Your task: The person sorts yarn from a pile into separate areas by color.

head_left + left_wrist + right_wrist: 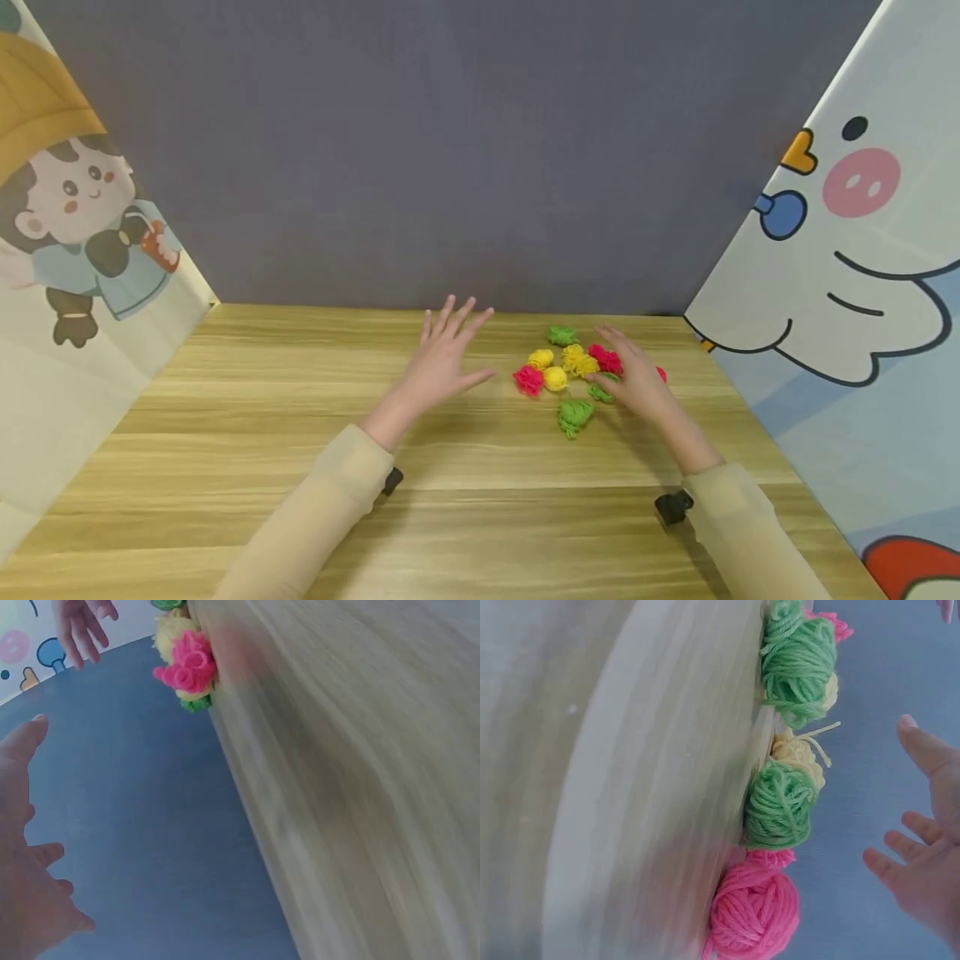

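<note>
Several small balls of yarn lie in a loose group on the wooden table, right of the middle. Among them are a green ball point(574, 417) at the front, a pink ball point(528, 381) on the left side and a yellow ball point(555, 378) beside it. My right hand point(637, 379) hovers over the group's right side, fingers spread and holding nothing; it partly hides a pink ball point(754, 911). To the left of the yarn, my left hand point(442, 358) is held above the table with its fingers spread wide, also holding nothing.
The wooden table point(300, 400) meets a dark grey back panel point(450, 150). A printed panel with a cartoon child point(97, 200) stands at the left, another with a white cartoon figure point(855, 250) at the right. Each wrist carries a small black camera point(673, 506).
</note>
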The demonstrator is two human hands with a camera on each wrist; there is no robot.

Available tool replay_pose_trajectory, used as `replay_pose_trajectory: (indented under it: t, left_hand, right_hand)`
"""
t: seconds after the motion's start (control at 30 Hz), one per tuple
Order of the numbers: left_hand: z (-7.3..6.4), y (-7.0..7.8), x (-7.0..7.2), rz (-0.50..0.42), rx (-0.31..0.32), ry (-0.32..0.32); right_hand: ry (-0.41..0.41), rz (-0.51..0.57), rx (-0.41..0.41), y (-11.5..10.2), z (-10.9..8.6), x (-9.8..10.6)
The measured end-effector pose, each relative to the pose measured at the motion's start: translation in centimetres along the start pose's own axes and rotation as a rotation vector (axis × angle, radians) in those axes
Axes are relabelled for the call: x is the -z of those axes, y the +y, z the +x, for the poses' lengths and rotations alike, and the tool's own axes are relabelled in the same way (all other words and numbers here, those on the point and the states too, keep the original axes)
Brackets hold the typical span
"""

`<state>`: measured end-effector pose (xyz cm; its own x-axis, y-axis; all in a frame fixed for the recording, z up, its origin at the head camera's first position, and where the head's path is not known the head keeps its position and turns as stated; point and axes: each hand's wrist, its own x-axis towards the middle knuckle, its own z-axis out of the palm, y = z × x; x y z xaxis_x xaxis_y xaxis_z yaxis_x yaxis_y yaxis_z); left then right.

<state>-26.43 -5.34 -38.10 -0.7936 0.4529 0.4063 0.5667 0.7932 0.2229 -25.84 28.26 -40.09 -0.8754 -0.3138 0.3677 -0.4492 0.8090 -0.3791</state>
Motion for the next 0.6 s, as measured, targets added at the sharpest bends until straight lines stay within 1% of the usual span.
replay_pose_trajectory:
  t: [0.17,0.27,0.4,0.6]
  left_hand:
    - [1.5,0.5,-1.3,-0.018,-0.007,-0.006]
    - [2.3,0.7,-1.9,-0.032,-0.008,-0.015]
    - [3.5,1.1,-3.0,-0.073,-0.017,-0.033]
    - [4.9,1.2,-4.7,-0.139,-0.017,-0.088]
  right_hand:
    - [0.026,0.006,0.022,0.2,0.7,-0.5]
    - [0.016,0.018,0.015,0.4,1.0,-0.7]
    - [0.002,0.029,-0.005,0.8,1.3,-1.2]
    - [-0.002,0.06,0.006,1.6,1.7,-1.9]
